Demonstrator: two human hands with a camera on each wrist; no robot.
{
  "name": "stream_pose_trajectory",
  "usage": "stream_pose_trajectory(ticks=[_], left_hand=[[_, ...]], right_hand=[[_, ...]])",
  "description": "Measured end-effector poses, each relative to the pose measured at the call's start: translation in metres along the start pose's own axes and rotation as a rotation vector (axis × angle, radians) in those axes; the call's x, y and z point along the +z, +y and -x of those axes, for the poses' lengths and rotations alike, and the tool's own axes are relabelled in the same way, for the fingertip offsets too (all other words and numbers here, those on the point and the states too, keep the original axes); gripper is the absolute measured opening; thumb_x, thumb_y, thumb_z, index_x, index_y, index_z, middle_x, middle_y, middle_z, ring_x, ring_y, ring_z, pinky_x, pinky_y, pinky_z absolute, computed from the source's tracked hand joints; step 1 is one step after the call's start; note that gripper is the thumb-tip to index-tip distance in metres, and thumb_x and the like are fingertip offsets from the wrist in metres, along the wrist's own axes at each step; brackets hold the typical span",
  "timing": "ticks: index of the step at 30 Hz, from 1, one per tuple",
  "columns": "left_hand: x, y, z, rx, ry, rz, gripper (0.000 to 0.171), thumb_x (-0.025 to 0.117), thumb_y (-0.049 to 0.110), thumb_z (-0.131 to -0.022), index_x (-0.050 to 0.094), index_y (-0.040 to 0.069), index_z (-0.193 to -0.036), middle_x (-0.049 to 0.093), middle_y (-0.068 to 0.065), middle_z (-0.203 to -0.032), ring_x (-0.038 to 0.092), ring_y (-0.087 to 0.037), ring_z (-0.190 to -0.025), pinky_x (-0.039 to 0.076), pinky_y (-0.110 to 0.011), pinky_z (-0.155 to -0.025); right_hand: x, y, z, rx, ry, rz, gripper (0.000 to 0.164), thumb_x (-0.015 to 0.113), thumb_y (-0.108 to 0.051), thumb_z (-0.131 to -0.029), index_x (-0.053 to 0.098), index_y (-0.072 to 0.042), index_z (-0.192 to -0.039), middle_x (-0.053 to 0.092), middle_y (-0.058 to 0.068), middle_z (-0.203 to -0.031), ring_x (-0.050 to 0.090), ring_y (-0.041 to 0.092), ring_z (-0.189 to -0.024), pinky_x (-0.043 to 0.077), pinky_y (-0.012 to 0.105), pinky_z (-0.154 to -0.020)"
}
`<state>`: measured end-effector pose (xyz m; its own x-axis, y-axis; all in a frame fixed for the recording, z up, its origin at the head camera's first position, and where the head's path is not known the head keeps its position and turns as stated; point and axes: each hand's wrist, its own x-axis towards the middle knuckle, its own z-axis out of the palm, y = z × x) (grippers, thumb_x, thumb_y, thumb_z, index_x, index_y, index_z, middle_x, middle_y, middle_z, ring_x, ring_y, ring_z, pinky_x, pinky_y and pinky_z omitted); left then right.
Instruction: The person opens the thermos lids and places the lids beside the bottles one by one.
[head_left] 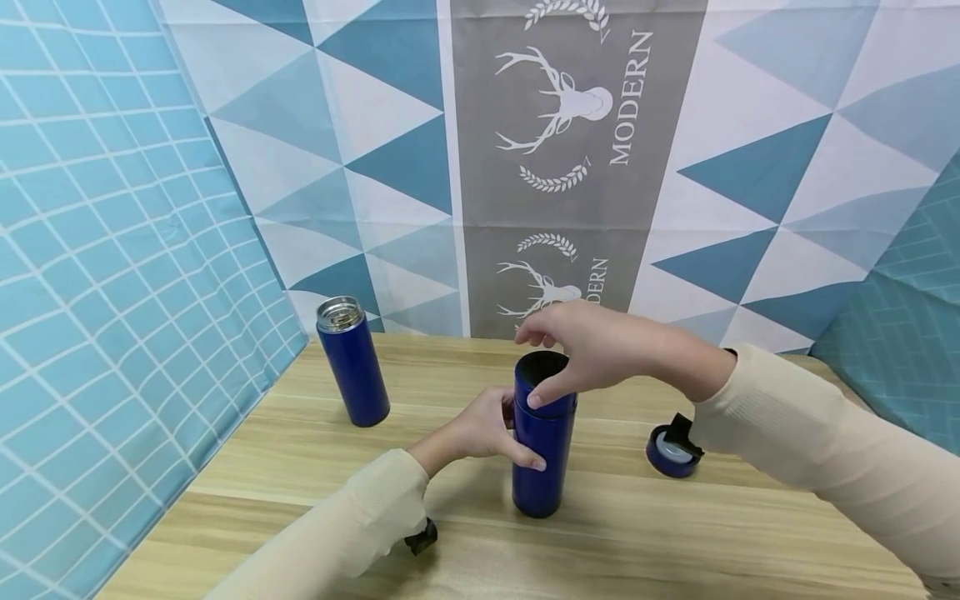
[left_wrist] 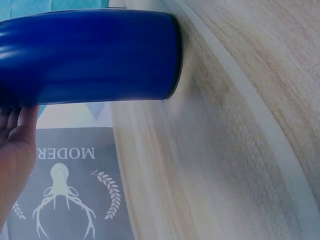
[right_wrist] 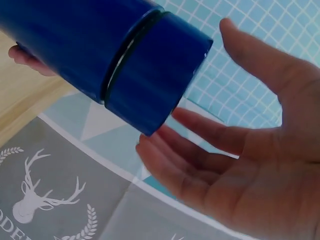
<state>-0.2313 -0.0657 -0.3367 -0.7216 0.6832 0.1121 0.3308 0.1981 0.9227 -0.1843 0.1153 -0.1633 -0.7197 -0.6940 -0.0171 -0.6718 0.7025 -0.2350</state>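
Observation:
A dark blue vacuum flask (head_left: 542, 467) stands nearly upright in front of me, its base close over the wooden table. My left hand (head_left: 487, 425) grips its body from the left, thumb across the front and fingers behind. The flask's smooth blue side (left_wrist: 100, 55) fills the top of the left wrist view. A blue cap (right_wrist: 159, 70) with a dark top sits on the flask, a seam showing below it. Around this cap my right hand (head_left: 600, 346) is spread with loosely bent fingers. In the right wrist view, its thumb (right_wrist: 250, 50) stands apart from the cap.
A second blue flask (head_left: 352, 367), its metal mouth uncovered, stands at the back left. To the right, near my sleeve, lies a blue cap with a black flap (head_left: 673, 454). Patterned cloths hang behind the table (head_left: 637, 533) and at its sides.

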Motion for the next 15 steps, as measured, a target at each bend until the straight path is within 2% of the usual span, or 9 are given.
stream_pose_trajectory(ticks=[5, 11, 15], left_hand=[[0.0005, -0.0002, 0.0000, -0.001, 0.002, -0.006, 0.056, 0.082, 0.003, -0.065, 0.061, 0.002, -0.116, 0.069, -0.019, -0.114, 0.067, -0.004, -0.090, 0.057, -0.025, -0.084], [0.0002, -0.0005, 0.0004, 0.002, 0.004, -0.011, 0.057, 0.082, 0.003, -0.065, 0.061, 0.003, -0.118, 0.069, -0.018, -0.115, 0.067, -0.004, -0.091, 0.056, -0.024, -0.085], [-0.0012, -0.0007, 0.0008, 0.004, -0.008, -0.006, 0.057, 0.081, 0.003, -0.066, 0.060, 0.003, -0.119, 0.068, -0.018, -0.117, 0.067, -0.005, -0.092, 0.056, -0.025, -0.086]], right_hand=[[0.0037, -0.0055, 0.0010, 0.051, 0.036, 0.044, 0.056, 0.078, -0.035, -0.078, 0.062, -0.003, -0.121, 0.067, 0.010, -0.115, 0.062, 0.026, -0.108, 0.054, 0.042, -0.093], [0.0039, -0.0045, -0.0006, 0.037, 0.038, 0.044, 0.044, 0.080, -0.034, -0.076, 0.068, -0.004, -0.106, 0.072, 0.005, -0.097, 0.065, 0.017, -0.090, 0.058, 0.031, -0.079], [0.0031, -0.0033, -0.0031, 0.034, 0.030, 0.036, 0.041, 0.082, -0.033, -0.074, 0.070, -0.005, -0.102, 0.072, 0.004, -0.093, 0.065, 0.014, -0.085, 0.058, 0.028, -0.075]])
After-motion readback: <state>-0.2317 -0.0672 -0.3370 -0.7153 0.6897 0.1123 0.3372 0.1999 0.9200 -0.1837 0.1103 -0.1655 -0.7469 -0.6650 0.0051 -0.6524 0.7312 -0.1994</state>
